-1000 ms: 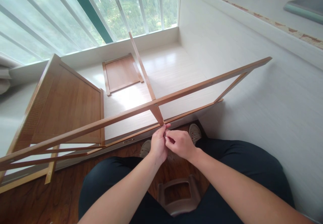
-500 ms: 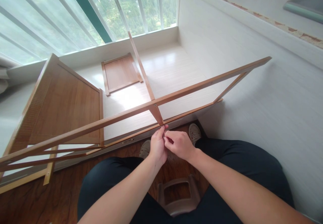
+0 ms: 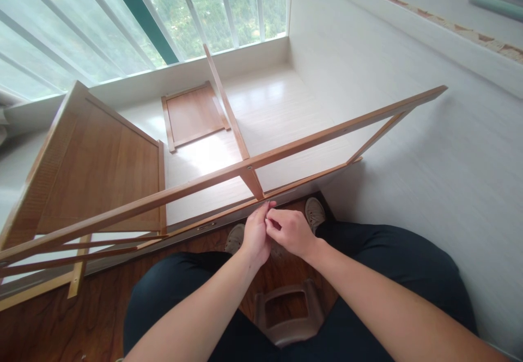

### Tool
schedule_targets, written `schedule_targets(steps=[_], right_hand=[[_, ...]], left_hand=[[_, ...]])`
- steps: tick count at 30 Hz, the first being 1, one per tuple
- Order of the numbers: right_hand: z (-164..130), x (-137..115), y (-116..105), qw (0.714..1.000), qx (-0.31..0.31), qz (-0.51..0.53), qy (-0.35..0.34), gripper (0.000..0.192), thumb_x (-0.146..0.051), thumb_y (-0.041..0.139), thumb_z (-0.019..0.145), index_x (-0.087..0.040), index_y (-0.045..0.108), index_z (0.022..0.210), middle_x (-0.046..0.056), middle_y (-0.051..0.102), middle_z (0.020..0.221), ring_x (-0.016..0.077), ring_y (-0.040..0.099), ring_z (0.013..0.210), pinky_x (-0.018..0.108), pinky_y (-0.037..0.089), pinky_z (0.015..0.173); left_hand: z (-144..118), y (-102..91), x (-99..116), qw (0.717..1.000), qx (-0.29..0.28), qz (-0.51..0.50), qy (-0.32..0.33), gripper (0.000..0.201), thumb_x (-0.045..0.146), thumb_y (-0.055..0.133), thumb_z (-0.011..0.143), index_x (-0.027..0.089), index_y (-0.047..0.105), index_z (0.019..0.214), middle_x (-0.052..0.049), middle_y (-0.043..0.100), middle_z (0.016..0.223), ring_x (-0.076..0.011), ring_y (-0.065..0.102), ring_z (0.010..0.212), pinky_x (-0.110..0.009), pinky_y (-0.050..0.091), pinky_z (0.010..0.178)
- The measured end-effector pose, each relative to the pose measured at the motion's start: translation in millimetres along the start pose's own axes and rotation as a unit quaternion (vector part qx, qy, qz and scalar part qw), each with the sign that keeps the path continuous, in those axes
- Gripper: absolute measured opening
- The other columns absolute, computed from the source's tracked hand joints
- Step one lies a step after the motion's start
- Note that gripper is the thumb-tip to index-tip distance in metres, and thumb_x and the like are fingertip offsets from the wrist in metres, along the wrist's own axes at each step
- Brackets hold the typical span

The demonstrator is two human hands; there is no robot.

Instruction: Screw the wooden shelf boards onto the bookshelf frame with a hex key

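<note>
Where two hands meet, left hand [image 3: 256, 232], right hand [image 3: 291, 231], one wooden frame [image 3: 229, 171]

Two hands [image 3: 256, 234], two shoes [image 3: 314, 213], one stool [image 3: 286, 313], perhaps two wooden panels [image 3: 192, 114].

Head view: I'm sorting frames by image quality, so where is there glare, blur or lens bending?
Head view: window backlight leaves glare on the pale floor; top-right corner smeared; wooden rail bows from the wide lens; both hands sharp.

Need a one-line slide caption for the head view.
Seated person's left hand and right hand meet at the near rail of a wooden frame.
</note>
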State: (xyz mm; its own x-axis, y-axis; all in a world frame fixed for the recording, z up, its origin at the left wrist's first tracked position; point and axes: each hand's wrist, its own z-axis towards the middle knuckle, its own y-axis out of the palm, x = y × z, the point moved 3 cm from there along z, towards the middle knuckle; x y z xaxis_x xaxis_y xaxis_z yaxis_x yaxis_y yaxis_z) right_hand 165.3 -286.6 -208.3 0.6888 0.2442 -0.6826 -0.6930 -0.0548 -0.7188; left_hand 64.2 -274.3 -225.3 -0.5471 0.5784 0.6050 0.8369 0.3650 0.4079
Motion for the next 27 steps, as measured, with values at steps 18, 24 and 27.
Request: schedule_targets(steps=[18,24,27], right_hand=[[2,-3,4,0.993,-0.070,0.034,0.088,0.012,-0.018,0.058,0.085,-0.021,0.055,0.074,-0.001,0.065,0.070,0.0149,0.056,0.063,0.026,0.028,0.062],[-4,-6,10,0.991,-0.085,0.057,0.084,0.011,-0.019,0.055,0.087,-0.021,0.054,0.076,-0.001,0.065,0.072,0.0144,0.057,0.065,0.025,0.031,0.062],[-4,-5,13,0.991,-0.086,0.065,0.079,0.010,-0.019,0.054,0.088,-0.022,0.055,0.078,0.000,0.067,0.075,0.0144,0.058,0.067,0.025,0.031,0.063]], left_hand=[[-1,-5.3,-1,0.999,0.014,0.041,0.001,0.020,0.027,0.078,0.066,0.012,0.072,0.078,0.000,0.063,0.069,-0.0116,0.057,0.065,-0.022,0.045,0.060],[-9,-11.4,-1,0.998,0.002,0.057,-0.013,0.020,0.029,0.077,0.070,0.014,0.068,0.077,0.002,0.059,0.068,-0.0098,0.054,0.062,-0.021,0.043,0.057],[-8,-15.1,-1,0.998,0.010,0.063,-0.008,0.020,0.030,0.077,0.071,0.014,0.068,0.078,0.002,0.060,0.069,-0.0096,0.054,0.062,-0.021,0.043,0.058]])
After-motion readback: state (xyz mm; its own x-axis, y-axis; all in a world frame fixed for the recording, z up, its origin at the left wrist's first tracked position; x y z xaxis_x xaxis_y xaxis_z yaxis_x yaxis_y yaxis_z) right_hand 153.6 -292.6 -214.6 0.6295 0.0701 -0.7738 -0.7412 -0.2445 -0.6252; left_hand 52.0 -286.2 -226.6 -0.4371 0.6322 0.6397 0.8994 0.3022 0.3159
